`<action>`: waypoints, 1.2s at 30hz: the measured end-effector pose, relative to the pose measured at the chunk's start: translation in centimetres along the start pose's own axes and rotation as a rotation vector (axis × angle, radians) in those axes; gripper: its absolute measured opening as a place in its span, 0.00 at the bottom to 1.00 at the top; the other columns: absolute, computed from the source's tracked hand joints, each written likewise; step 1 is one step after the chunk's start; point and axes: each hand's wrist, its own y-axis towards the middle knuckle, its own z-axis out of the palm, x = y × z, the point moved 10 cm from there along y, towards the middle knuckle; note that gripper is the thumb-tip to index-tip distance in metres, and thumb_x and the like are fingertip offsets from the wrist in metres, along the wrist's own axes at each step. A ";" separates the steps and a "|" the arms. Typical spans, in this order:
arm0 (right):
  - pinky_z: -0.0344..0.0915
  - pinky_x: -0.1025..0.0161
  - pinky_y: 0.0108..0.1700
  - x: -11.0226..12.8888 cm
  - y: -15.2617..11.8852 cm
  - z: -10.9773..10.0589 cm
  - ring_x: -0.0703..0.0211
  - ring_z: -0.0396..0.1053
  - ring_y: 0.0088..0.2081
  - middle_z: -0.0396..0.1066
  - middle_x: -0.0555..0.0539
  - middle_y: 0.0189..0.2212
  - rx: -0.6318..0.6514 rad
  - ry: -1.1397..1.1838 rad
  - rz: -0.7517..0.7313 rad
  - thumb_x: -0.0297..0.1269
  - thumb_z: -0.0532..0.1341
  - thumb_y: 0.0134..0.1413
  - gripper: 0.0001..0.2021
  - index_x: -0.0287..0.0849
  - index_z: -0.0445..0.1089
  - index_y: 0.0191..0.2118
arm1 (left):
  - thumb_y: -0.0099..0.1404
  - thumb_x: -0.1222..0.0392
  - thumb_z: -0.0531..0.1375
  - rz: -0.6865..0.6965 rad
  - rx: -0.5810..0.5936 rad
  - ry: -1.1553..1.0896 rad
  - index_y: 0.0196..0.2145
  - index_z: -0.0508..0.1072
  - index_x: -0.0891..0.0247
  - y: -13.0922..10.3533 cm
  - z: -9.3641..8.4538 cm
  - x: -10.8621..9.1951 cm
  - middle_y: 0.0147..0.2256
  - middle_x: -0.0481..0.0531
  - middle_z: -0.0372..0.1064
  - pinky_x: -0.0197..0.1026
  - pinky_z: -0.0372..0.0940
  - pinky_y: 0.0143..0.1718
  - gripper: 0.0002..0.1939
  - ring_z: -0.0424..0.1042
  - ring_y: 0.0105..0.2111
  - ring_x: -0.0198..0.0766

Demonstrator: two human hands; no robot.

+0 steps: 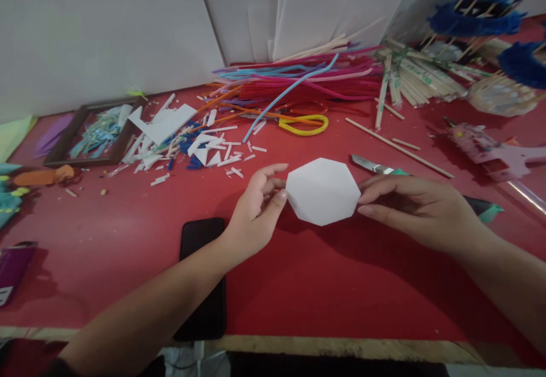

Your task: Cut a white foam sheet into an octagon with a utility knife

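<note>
A white octagonal piece of paper or card point(323, 191) is held up over the red table point(273, 297). My left hand point(260, 209) pinches its left edge between thumb and fingers. At the opposite edge, my right hand point(418, 209) grips it with thumb and forefinger. Just behind the right hand lies a utility knife point(372, 165), its blade pointing left and its handle partly hidden by that hand. Under my left forearm rests a black phone point(202, 303), with a cable at its lower end.
White paper scraps point(164, 124) and a brown frame point(63, 144) lie at the left. Yellow-handled scissors point(303, 125) sit before a pile of pipe cleaners point(307, 87). Wooden sticks point(398, 146), wrapped chopsticks point(422, 78) and a pink glue gun point(490, 152) are at the right. A purple lighter-like object point(15, 272) lies far left.
</note>
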 end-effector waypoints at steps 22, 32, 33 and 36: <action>0.75 0.64 0.32 0.3 -0.1 0.7 0.59 0.79 0.29 0.82 0.50 0.30 0.065 0.010 -0.012 0.44 0.68 0.57 0.05 0.51 0.79 0.34 | 0.64 0.52 0.71 -0.039 0.126 -0.107 0.70 0.51 0.50 -0.6 1.8 0.2 0.58 0.57 0.73 0.56 0.75 0.55 0.45 0.76 0.55 0.52; 0.70 0.56 0.37 -0.3 -0.1 -3.1 0.53 0.76 0.35 0.80 0.44 0.34 -0.091 -0.417 0.022 0.48 0.62 0.62 0.11 0.48 0.76 0.36 | 0.72 0.59 0.56 0.119 0.168 0.388 0.67 0.62 0.57 -0.8 1.7 -1.3 0.63 0.60 0.68 0.54 0.68 0.57 0.27 0.73 0.52 0.48; 0.69 0.54 0.41 -0.7 -0.3 -4.3 0.50 0.76 0.39 0.80 0.41 0.37 -0.159 -0.528 0.034 0.50 0.61 0.62 0.13 0.47 0.76 0.38 | 0.71 0.61 0.55 0.138 0.201 0.474 0.68 0.62 0.57 -0.9 2.2 -1.4 0.61 0.59 0.70 0.55 0.68 0.56 0.28 0.73 0.50 0.47; 0.67 0.48 0.46 -2.8 -1.4 -6.4 0.43 0.74 0.44 0.77 0.35 0.41 -0.194 -0.792 0.117 0.61 0.56 0.61 0.24 0.45 0.74 0.41 | 0.70 0.63 0.51 0.149 0.238 0.672 0.69 0.60 0.62 -1.2 2.9 -1.1 0.54 0.60 0.72 0.57 0.66 0.55 0.30 0.70 0.48 0.49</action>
